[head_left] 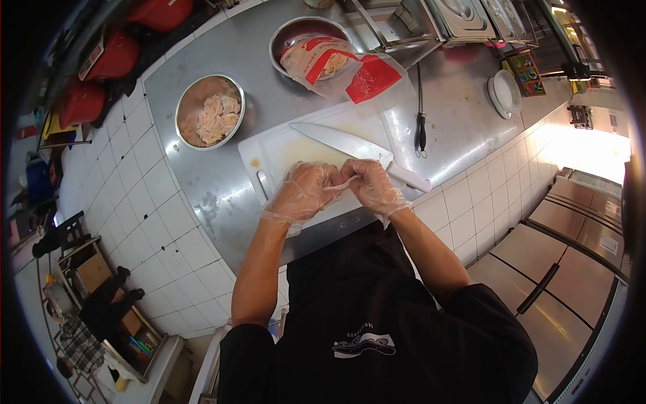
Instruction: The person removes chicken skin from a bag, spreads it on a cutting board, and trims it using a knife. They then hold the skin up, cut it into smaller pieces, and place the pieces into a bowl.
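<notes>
Both of my hands wear clear plastic gloves and meet above the near part of a white cutting board [269, 145]. My left hand [308, 190] is closed, its fingers pinched together. Knuckle to knuckle with it, my right hand [370, 186] is closed too. A thin pale strip [345, 184] stretches between the two pinches; I cannot tell whether it is glove plastic or food. Just beyond my hands a large chef's knife [343, 143] lies across the board, its white handle pointing right. A yellowish wet patch marks the board's middle.
Left of the board stands a metal bowl [180, 124] holding raw meat pieces [219, 118]. Behind it, a second metal bowl [274, 44] holds a red-printed plastic bag [373, 77]. A black-handled rod [421, 131] and a white dish [505, 94] lie rightward. A person [84, 337] is at far left.
</notes>
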A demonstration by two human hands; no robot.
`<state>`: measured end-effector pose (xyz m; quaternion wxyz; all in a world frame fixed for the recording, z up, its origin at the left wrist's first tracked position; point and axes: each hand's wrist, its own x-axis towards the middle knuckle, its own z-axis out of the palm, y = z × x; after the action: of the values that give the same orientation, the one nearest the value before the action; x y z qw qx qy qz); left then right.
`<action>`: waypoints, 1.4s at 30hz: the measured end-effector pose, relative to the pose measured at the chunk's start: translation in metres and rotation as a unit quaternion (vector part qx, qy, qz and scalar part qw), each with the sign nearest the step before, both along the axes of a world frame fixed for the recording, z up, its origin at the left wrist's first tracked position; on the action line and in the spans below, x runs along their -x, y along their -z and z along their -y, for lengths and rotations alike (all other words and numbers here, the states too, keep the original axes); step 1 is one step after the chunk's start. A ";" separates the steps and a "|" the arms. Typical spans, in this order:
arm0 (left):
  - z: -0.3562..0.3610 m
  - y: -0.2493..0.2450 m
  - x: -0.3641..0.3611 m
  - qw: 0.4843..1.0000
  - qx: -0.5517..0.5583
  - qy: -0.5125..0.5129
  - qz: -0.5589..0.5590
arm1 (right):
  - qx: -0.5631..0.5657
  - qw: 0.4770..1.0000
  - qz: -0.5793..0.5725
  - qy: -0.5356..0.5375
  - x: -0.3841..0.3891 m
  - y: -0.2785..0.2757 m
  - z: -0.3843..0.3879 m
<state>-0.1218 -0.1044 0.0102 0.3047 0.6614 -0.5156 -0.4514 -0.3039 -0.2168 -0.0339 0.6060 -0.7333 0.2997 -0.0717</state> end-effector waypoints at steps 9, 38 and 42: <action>-0.028 -0.029 -0.009 0.964 -0.005 -0.030 -0.263 | -0.213 0.975 0.056 -0.020 -0.003 -0.033 0.013; -0.037 0.039 -0.002 0.977 0.002 -0.194 0.084 | 0.205 0.965 -0.102 -0.124 -0.026 0.010 -0.019; -0.018 0.067 -0.001 0.963 0.033 -0.217 0.159 | 0.357 0.927 -0.084 -0.072 -0.028 0.040 -0.017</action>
<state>-0.1206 -0.0864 -0.0563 0.3316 0.8101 -0.4160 -0.2465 -0.2761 -0.1994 -0.0740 0.2800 -0.9241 0.2508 -0.0685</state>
